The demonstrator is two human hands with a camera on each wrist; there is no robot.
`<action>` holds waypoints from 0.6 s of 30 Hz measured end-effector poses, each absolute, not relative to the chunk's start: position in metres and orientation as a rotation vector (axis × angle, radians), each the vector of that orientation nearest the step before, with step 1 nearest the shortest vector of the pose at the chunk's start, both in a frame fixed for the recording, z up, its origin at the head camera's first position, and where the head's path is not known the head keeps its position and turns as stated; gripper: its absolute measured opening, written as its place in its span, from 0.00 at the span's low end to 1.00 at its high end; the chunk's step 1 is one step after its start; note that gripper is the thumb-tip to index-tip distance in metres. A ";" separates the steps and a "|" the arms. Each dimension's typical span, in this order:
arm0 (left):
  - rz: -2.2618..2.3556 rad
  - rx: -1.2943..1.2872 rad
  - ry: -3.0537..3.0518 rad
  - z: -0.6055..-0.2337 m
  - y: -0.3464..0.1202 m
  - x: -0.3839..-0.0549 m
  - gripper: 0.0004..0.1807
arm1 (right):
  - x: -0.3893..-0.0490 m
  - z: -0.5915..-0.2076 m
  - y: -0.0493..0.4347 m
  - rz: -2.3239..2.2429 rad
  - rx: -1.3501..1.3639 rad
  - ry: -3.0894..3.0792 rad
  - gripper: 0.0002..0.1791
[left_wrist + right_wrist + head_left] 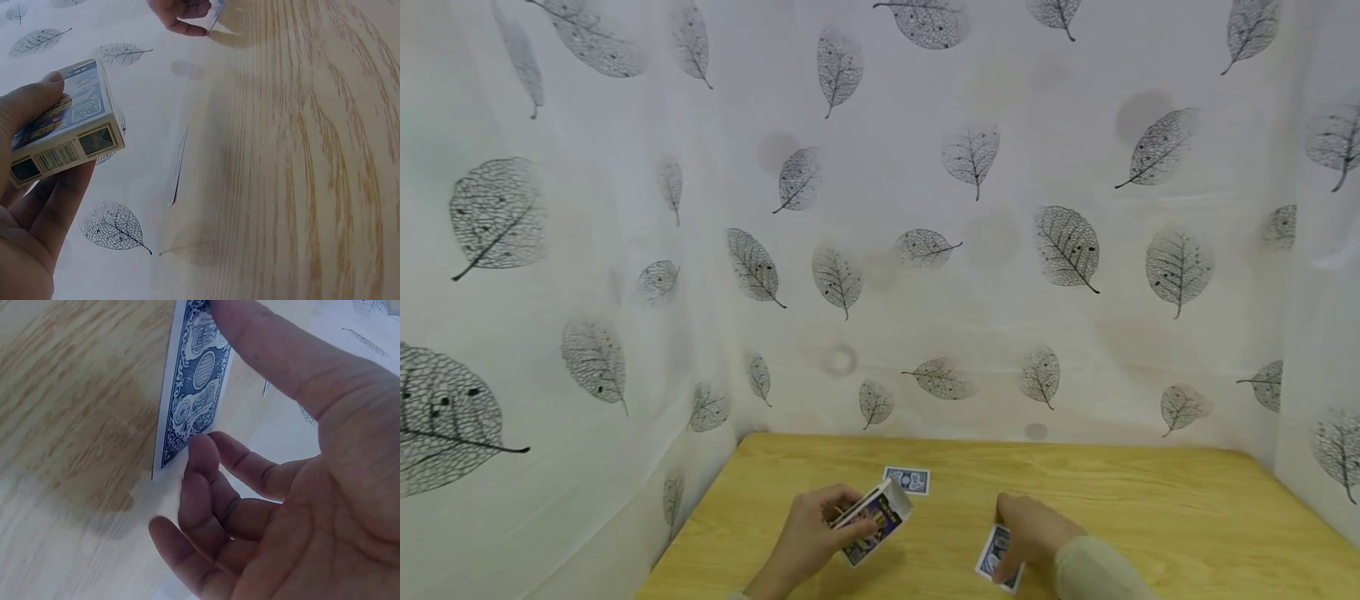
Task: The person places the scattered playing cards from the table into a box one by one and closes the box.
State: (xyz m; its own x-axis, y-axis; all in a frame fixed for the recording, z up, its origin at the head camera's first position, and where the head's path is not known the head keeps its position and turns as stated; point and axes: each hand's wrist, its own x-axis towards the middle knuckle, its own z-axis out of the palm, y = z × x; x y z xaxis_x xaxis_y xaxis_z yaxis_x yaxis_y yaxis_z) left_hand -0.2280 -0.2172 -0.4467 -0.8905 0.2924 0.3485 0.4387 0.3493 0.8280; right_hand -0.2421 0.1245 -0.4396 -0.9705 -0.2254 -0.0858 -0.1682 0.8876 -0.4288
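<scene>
In the head view my left hand point(805, 533) grips a small printed playing card box point(880, 523) between thumb and fingers, tilted above the table. A white flap stands out at its upper right end. The left wrist view shows a code and a barcode on the box point(78, 131). On the right, my right hand point(1037, 532) holds a blue-backed playing card point(997, 546) by its edges, low over the table. In the right wrist view the thumb is at one end of the card point(201, 375) and fingertips meet the other. Whether it touches the table I cannot tell.
Another blue-backed card point(908, 480) lies flat on the wooden table point(1112, 492), beyond the box. A white curtain point(880, 317) with a grey leaf print hangs behind the table and along its sides.
</scene>
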 end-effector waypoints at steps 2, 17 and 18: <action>-1.574 -0.673 -2.464 -0.447 -0.218 -0.227 0.13 | -0.242 -0.439 0.124 -0.618 -0.305 2.923 0.32; -1.565 -0.712 -2.431 -0.448 -0.220 -0.228 0.12 | -0.243 -0.435 0.122 -0.627 -0.334 2.854 0.31; -1.563 -0.713 -2.433 -0.447 -0.220 -0.228 0.12 | -0.244 -0.436 0.122 -0.636 -0.333 2.853 0.32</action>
